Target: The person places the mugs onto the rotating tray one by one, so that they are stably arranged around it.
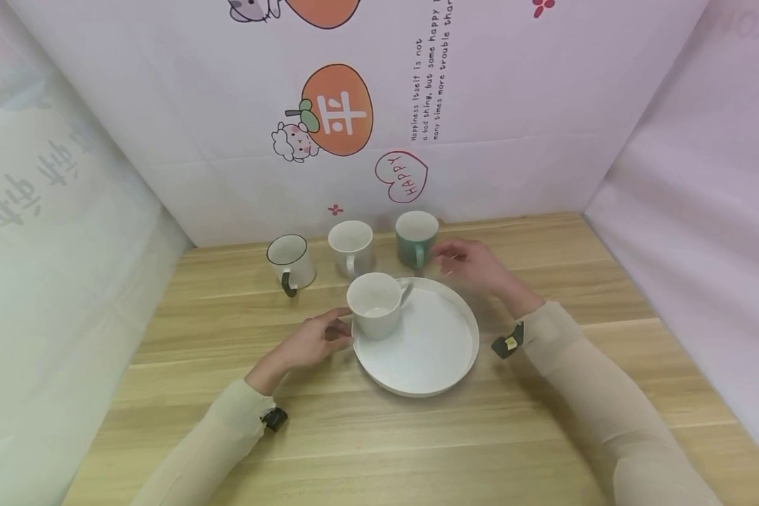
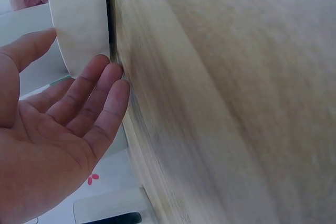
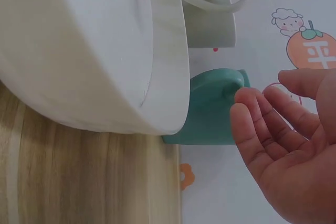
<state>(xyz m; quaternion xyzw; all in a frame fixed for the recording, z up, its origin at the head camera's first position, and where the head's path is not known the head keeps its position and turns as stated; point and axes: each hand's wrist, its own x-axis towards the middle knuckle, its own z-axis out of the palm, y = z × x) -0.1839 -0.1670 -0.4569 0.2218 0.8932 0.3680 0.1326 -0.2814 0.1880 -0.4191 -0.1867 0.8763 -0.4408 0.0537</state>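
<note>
A round white tray [image 1: 426, 351] lies on the table, with a large white cup [image 1: 376, 309] standing at its left side, handle pointing right. My left hand [image 1: 319, 339] is at the tray's left rim; in the left wrist view its fingers [image 2: 107, 111] are nearly straight, fingertips right at the tray wall [image 2: 81, 24]. Beside the teal mug [image 1: 411, 249], behind the tray, is my right hand [image 1: 471, 266]. Its fingers [image 3: 247, 135] are loosely bent and grip nothing; they overlap the teal mug's edge in the right wrist view.
Left of the teal mug stand a smaller white mug [image 1: 352, 249] and a white mug with a black rim and handle [image 1: 299, 267]. A printed cloth [image 1: 481, 140] rises behind them. More cloth hangs at both sides of the wooden table [image 1: 379, 457].
</note>
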